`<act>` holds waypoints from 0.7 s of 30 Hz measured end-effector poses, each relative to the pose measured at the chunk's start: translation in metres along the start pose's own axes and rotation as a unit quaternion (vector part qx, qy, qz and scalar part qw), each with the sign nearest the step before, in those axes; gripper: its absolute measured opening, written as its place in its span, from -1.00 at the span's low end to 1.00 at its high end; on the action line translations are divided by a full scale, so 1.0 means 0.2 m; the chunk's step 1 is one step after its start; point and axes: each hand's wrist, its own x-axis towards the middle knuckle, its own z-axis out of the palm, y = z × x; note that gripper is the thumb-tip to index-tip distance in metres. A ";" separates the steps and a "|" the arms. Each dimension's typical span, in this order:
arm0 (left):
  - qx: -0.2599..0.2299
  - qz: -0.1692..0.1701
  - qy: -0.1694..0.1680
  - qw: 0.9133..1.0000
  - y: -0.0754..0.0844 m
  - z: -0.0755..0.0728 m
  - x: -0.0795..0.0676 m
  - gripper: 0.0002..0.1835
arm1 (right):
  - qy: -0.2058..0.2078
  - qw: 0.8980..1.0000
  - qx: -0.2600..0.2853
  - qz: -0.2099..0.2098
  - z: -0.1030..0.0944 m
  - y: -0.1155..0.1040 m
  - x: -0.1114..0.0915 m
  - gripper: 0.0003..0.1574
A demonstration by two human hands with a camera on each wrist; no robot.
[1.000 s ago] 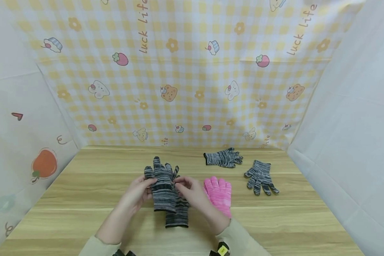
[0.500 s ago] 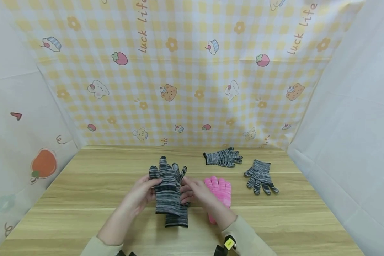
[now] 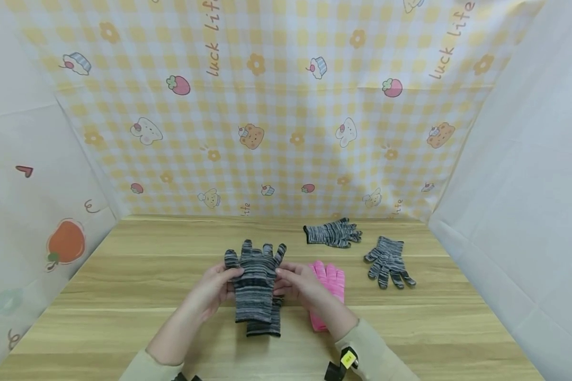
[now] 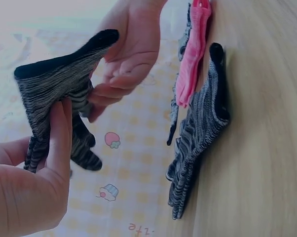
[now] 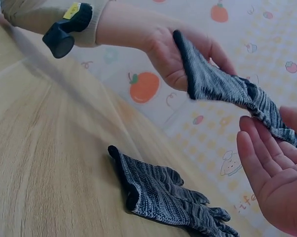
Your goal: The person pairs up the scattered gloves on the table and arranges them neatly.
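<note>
Both hands hold a dark grey-and-black striped knit glove (image 3: 255,293) above the table, its fingers pointing away and its black-edged cuff toward me. My left hand (image 3: 215,290) grips the left edge, thumb on top and fingers underneath. On the opposite edge, my right hand (image 3: 299,283) pinches the glove near its little finger; the right wrist view shows this hand's other fingers (image 5: 259,153) loosely bent below the fabric. A second dark striped glove (image 3: 266,329) lies on the table beneath, partly covered by the held one in the head view but plainly separate in the left wrist view (image 4: 200,123).
Beside my right forearm lies pink knit glovewear (image 3: 332,280), partly hidden by that arm. Farther back are two lighter grey striped gloves, one sideways (image 3: 332,234) and one with fingers toward me (image 3: 388,263). Patterned cloth (image 3: 286,116) rises behind the wooden table (image 3: 162,254).
The held glove has shifted right and slightly toward me, and its fingers have spread apart. My right hand has moved right along with the glove's edge. The other gloves stay put.
</note>
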 end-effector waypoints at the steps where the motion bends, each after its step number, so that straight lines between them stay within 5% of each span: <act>1: 0.004 -0.001 -0.006 1.000 0.00 0.00 0.00 -0.79 | 0.006 1.000 -0.003 -0.002 0.00 0.00 0.00 -0.82; 6: 0.034 -0.015 -0.029 0.999 -0.01 -0.02 0.00 -0.81 | 0.008 0.999 -0.035 -0.014 -0.01 0.01 -0.01 -0.69; 16: 0.100 -0.025 -0.067 0.992 -0.04 -0.04 0.03 -0.31 | 0.009 0.995 -0.102 -0.010 -0.03 0.03 -0.03 -0.79; 21: 0.104 -0.034 -0.078 0.991 -0.08 -0.05 0.06 -0.26 | 0.025 0.994 -0.102 0.007 -0.05 0.06 -0.04 -0.73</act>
